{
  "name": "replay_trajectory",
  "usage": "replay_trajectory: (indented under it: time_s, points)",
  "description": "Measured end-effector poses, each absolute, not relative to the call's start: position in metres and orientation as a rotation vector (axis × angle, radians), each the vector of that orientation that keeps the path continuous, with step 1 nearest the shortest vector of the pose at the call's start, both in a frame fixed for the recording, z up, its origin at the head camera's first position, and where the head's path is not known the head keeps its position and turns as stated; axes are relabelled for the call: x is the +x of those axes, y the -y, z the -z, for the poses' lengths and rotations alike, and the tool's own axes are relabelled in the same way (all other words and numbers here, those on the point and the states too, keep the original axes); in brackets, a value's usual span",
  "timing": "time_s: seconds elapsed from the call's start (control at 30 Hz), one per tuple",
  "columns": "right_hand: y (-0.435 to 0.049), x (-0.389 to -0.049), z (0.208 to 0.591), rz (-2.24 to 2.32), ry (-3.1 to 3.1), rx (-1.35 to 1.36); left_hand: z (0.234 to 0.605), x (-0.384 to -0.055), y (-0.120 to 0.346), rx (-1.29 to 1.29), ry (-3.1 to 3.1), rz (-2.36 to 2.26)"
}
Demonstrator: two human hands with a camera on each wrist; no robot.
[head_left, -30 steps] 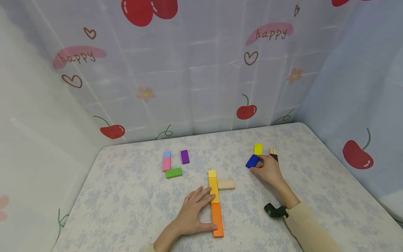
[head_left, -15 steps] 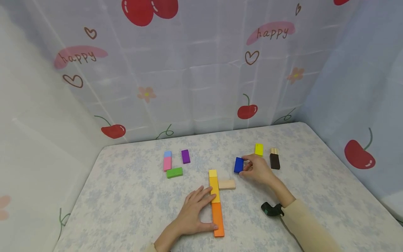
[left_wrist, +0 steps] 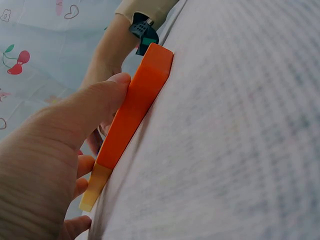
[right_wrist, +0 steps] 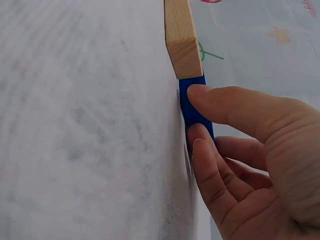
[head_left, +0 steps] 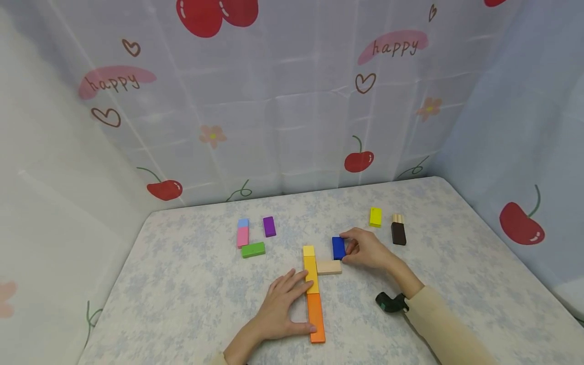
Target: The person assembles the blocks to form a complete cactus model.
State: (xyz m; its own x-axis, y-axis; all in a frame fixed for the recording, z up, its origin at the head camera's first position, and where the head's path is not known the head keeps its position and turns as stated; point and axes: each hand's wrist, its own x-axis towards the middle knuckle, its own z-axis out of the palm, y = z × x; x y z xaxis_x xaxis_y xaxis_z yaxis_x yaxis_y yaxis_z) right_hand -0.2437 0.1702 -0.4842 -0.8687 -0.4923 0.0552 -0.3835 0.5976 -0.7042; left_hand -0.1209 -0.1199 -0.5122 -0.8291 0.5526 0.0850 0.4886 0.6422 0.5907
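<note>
My right hand (head_left: 370, 249) pinches a dark blue block (head_left: 338, 248) between thumb and fingers, just behind a plain wooden block (head_left: 329, 267). In the right wrist view the blue block (right_wrist: 187, 111) lies right up against the wooden block's end (right_wrist: 185, 57). My left hand (head_left: 282, 310) rests along a straight row of blocks: an orange block (head_left: 316, 320) in front, a deep yellow one (head_left: 311, 263) behind it and a pale yellow end (head_left: 308, 251). Its thumb touches the orange block and its outstretched fingers touch the deep yellow one. The wooden block juts right from this row.
At back left lie a pink and light-blue block (head_left: 243, 235), a purple block (head_left: 269, 226) and a green block (head_left: 253, 250). A bright yellow block (head_left: 375, 217) and a dark brown block with pale ends (head_left: 399, 233) lie at back right. A printed curtain (head_left: 292, 116) hangs behind the table.
My right hand has carried the blue block left and toward me, from beside the bright yellow block to the wooden block, turning it straighter. The left hand has stayed in place.
</note>
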Motion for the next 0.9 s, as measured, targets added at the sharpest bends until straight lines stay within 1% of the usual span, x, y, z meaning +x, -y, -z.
replay_trajectory:
  time_s: [0.67, 0.9]
  points:
    - [-0.1686, -0.2467, 0.4883, 1.109, -2.626, -0.802, 0.5137, -0.1207, 0.1201, 0.874, -2.755, -0.955]
    - [-0.1663, -0.2470, 0.4865, 1.115, -2.605, -0.783, 0.5140, -0.1212, 0.1199, 0.875, -2.760, -0.944]
